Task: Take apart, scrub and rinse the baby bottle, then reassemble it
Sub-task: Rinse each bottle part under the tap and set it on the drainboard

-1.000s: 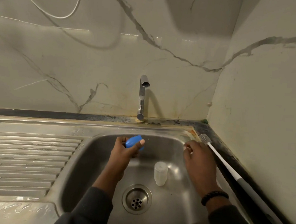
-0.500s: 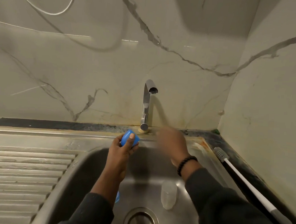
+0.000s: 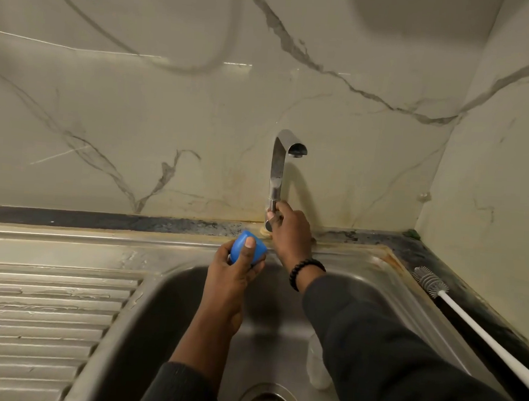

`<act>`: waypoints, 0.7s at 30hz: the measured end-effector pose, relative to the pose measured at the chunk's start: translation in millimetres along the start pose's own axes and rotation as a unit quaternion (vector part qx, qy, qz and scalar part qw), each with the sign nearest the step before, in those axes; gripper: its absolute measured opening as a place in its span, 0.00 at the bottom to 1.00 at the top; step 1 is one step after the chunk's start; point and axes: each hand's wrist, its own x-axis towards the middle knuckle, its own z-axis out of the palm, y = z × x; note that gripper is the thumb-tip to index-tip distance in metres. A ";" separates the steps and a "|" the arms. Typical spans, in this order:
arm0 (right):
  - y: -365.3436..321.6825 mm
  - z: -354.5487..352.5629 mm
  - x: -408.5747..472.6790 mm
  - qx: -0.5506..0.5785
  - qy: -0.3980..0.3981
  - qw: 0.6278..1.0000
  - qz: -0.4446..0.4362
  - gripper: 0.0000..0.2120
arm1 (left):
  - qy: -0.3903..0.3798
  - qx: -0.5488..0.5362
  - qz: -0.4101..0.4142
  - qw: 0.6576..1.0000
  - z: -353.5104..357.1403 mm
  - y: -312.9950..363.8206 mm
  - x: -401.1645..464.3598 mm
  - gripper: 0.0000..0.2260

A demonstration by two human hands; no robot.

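The left hand (image 3: 231,279) grips the blue bottle cap (image 3: 247,251) above the sink (image 3: 361,269) rim. The right hand (image 3: 289,230) grasps the tap (image 3: 278,170) base; the clear bottle (image 3: 316,365) stands in the basin, no legible writing anywhere

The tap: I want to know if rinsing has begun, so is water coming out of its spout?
No, the spout shows no stream, while the right hand grips the tap's base.

Dim warm light, glare streak on wall; soft shadows, wide-angle bowing
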 end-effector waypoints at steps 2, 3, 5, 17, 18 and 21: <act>-1.4 -3.5 -0.2 -0.028 -0.026 0.999 -0.022 0.15 | 0.002 -0.001 0.001 1.000 -0.3 0.5 -0.3 0.19; -1.8 -5.4 0.1 -0.044 -0.035 0.998 -0.031 0.15 | 0.001 -0.002 -0.001 1.000 0.2 0.6 -0.5 0.20; -1.5 -7.2 1.3 -0.056 -0.043 0.997 -0.031 0.15 | -0.003 -0.009 -0.009 1.000 1.1 0.3 -1.4 0.19; 7.4 -32.9 -51.2 0.161 -0.091 0.968 0.169 0.11 | -0.046 0.019 -0.045 0.998 14.0 -6.5 -5.0 0.22; 3.0 -39.6 -55.7 0.179 -0.113 0.963 0.167 0.12 | -0.049 0.027 -0.041 0.998 15.9 -6.4 -5.1 0.22; -8.3 -52.9 -65.1 0.260 -0.147 0.940 0.165 0.10 | -0.065 0.041 -0.026 0.997 19.3 -4.3 -4.6 0.18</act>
